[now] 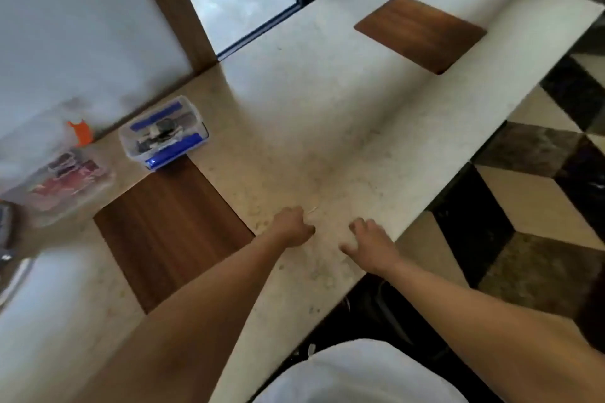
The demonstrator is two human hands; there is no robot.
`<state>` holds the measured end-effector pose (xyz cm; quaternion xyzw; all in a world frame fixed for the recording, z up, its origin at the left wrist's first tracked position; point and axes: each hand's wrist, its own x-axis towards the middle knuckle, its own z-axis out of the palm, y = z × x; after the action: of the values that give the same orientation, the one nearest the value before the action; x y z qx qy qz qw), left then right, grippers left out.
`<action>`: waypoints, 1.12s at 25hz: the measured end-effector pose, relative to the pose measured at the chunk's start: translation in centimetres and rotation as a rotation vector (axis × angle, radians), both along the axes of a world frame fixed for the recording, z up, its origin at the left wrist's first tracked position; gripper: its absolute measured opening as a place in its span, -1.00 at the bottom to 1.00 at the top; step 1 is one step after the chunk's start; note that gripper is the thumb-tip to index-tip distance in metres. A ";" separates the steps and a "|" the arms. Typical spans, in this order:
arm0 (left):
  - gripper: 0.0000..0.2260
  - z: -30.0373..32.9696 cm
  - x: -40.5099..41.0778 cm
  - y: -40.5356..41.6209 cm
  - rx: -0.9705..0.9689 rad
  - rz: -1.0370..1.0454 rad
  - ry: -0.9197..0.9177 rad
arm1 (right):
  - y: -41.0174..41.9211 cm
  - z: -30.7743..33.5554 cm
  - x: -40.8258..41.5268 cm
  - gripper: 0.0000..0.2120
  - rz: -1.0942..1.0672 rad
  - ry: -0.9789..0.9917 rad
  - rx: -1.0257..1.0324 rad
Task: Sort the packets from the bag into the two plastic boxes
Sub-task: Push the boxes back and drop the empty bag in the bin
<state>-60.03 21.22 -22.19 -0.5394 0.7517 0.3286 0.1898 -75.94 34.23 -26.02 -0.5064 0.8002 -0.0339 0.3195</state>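
Observation:
Two clear plastic boxes stand at the table's left. The box with blue clips (pixel 163 132) holds dark and white packets. The other box (pixel 60 181), further left and blurred, holds red and pink packets. My left hand (pixel 293 226) rests on the pale stone table (pixel 327 127) with fingers curled in; nothing shows in it. My right hand (pixel 368 242) lies flat beside it near the table's front edge, fingers spread, holding nothing. No bag can be made out clearly.
Two dark wooden mats lie on the table, one (pixel 170 232) under my left forearm, one (pixel 420 31) at the far right. An orange item (pixel 81 132) and blurred white shapes sit at the far left. A checkered floor (pixel 540 193) lies to the right.

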 end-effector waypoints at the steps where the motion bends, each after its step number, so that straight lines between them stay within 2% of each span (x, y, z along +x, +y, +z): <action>1: -0.53 -0.9 -0.5 0.9 -0.024 -0.005 -0.026 | 1.1 -0.6 0.7 -0.47 -0.015 -0.004 -0.021; 3: -0.55 -2.0 -0.9 2.2 -0.028 0.058 0.004 | 2.9 -1.3 2.4 -0.51 -0.044 0.005 -0.076; 5: -0.60 -2.5 -0.9 3.1 0.087 0.180 0.129 | 4.5 -1.7 3.6 -0.53 -0.091 0.052 -0.118; 8: -0.85 -3.1 0.2 5.6 0.227 0.284 0.238 | 7.4 -2.6 4.7 -0.48 -0.256 0.070 -0.165; 10: -0.83 -3.6 0.8 7.8 0.283 0.263 0.264 | 9.1 -3.0 4.9 -0.40 -0.603 -0.151 -0.168; 11: -0.81 -3.9 1.1 9.1 0.302 0.237 0.286 | 10.1 -3.2 5.2 -0.42 -0.816 -0.370 -0.155; 13: -0.79 -4.0 1.6 11.7 0.294 0.189 0.318 | 12.4 -3.7 6.3 -0.58 -1.157 -0.818 -0.095; 14: -0.79 -4.0 1.8 13.0 0.302 0.182 0.336 | 13.8 -3.9 6.7 -0.66 -1.247 -0.923 -0.070; 19: -0.84 -3.8 1.4 18.4 0.363 0.071 0.382 | 21.5 -4.5 6.5 -0.86 -1.440 -1.040 -0.203; 23: -0.86 -5.0 -2.0 21.6 0.445 0.067 0.379 | 26.0 -5.1 4.7 -0.93 -1.576 -1.048 -0.272; 26: -0.97 -6.5 -4.9 24.0 0.370 0.035 0.298 | 29.5 -6.1 3.5 -0.91 -1.668 -1.007 -0.239; 28: -0.91 -7.4 -7.0 25.6 0.357 0.020 0.214 | 32.1 -6.7 2.4 -0.91 -1.713 -0.992 -0.195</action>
<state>-67.01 46.84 -29.62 -0.4666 0.6922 0.5137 0.1982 -73.52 66.37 -32.72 0.2898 0.6654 -0.5267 0.4426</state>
